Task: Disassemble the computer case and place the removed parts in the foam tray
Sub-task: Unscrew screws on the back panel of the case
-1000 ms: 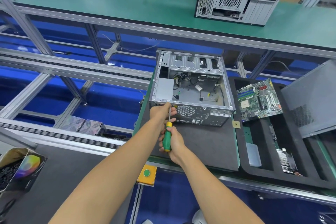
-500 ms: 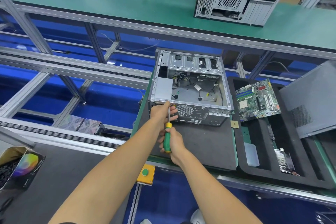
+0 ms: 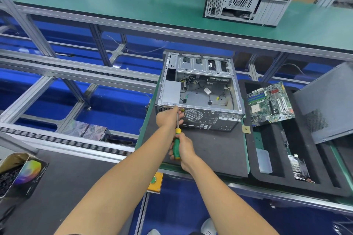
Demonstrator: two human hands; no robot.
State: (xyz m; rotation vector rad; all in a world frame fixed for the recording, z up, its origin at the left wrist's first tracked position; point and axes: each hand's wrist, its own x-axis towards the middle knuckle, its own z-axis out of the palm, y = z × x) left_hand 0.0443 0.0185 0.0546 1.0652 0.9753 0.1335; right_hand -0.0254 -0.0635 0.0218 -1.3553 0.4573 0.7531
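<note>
No real change over the last second: our right hand (image 3: 182, 149) still grips the screwdriver (image 3: 176, 139), left hand (image 3: 169, 117) fingers steadying its shaft at the computer case (image 3: 200, 97) rear corner. Screw likely still in. Foam tray (image 3: 271, 177) sits right of the case.

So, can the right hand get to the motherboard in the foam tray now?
Probably yes, but not at once: the right hand is busy gripping the screwdriver. The motherboard lies uncovered on the foam tray, with nothing between.
</note>
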